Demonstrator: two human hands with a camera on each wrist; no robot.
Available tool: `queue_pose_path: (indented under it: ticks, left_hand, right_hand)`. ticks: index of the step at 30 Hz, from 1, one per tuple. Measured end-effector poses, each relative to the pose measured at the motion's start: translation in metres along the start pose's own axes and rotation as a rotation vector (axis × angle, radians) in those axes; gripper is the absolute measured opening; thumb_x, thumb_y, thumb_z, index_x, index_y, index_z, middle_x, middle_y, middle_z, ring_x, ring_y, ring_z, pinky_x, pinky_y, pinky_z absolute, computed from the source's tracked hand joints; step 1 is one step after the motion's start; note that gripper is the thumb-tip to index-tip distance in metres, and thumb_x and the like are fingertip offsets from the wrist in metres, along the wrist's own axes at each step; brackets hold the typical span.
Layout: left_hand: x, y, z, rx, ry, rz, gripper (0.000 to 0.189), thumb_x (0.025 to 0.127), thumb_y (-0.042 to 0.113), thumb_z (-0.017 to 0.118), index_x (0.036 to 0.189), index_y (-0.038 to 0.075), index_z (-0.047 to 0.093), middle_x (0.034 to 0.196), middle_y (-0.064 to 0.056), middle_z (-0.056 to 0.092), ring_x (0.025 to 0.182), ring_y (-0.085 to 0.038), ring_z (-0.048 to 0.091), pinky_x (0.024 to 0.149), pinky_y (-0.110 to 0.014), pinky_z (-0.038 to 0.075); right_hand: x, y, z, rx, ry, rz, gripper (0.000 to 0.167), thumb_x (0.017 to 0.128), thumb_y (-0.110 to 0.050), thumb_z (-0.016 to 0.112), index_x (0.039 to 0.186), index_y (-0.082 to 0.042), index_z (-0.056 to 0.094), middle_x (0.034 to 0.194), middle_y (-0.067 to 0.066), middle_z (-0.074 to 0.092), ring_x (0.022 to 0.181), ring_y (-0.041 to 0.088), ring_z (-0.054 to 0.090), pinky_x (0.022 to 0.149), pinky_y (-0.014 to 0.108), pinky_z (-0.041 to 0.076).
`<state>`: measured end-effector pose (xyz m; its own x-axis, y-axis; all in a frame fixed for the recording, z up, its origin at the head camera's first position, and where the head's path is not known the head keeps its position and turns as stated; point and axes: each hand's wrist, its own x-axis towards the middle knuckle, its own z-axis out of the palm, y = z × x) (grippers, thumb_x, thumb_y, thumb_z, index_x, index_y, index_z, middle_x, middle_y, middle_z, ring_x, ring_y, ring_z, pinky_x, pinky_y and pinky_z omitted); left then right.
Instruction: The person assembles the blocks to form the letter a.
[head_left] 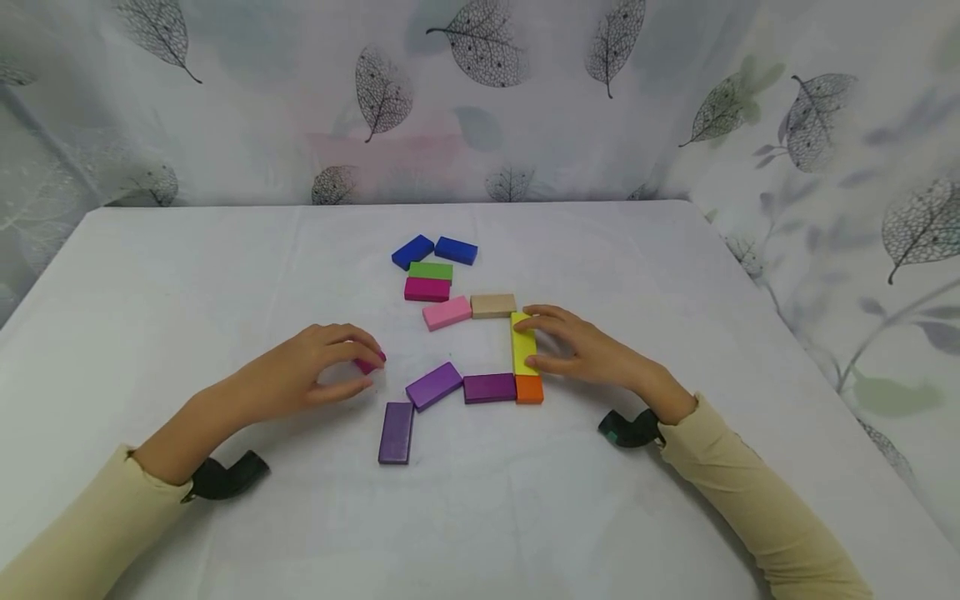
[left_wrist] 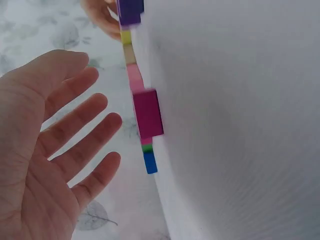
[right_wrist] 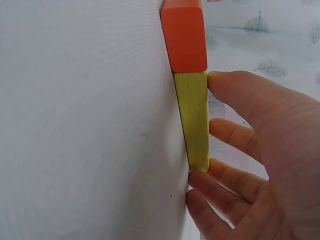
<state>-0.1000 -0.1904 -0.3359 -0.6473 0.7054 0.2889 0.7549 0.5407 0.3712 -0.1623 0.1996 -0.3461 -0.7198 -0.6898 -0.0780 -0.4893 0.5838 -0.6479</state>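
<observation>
My left hand (head_left: 318,371) hovers over a magenta block (head_left: 367,364) that it partly hides in the head view. In the left wrist view its relaxed fingers (left_wrist: 87,127) stand apart from the magenta block (left_wrist: 148,114). On the right, my right hand (head_left: 581,346) rests its thumb and fingertips on a yellow block (head_left: 522,350). The right wrist view shows the thumb near the end of the yellow block (right_wrist: 192,120) that meets an orange block (right_wrist: 185,40), with the other fingers toward its far end.
A tan block (head_left: 492,306) and a pink block (head_left: 447,313) lie beyond the yellow one. Farther back are a magenta block (head_left: 427,289), a green block (head_left: 431,271) and two blue blocks (head_left: 456,250). Several purple blocks (head_left: 434,386) curve leftward from the orange end on a white-covered table (head_left: 262,533).
</observation>
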Motion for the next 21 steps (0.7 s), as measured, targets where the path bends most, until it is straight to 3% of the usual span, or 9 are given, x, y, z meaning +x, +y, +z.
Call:
queue_pose_path:
  ticks: [9, 21]
  left_hand:
    - [0.016, -0.012, -0.004, -0.039, -0.008, -0.059, 0.024, 0.084, 0.01, 0.076, 0.107, 0.012, 0.07, 0.114, -0.001, 0.064, 0.109, -0.021, 0.06, 0.092, -0.049, 0.05]
    - [0.035, -0.022, -0.002, -0.093, -0.013, -0.037, 0.025, 0.085, 0.009, 0.074, 0.109, 0.008, 0.069, 0.114, -0.005, 0.063, 0.111, -0.024, 0.059, 0.094, -0.048, 0.049]
  right_hand:
    - [-0.001, 0.0, 0.0, 0.0, -0.004, 0.015, 0.049, 0.091, -0.024, 0.068, 0.137, -0.012, 0.053, 0.154, 0.015, 0.033, 0.142, 0.036, 0.028, 0.11, 0.062, 0.026]
    - [0.0, 0.0, 0.0, -0.002, 0.0, 0.002, 0.049, 0.091, -0.023, 0.069, 0.136, -0.011, 0.054, 0.153, 0.016, 0.034, 0.141, 0.036, 0.03, 0.11, 0.062, 0.027]
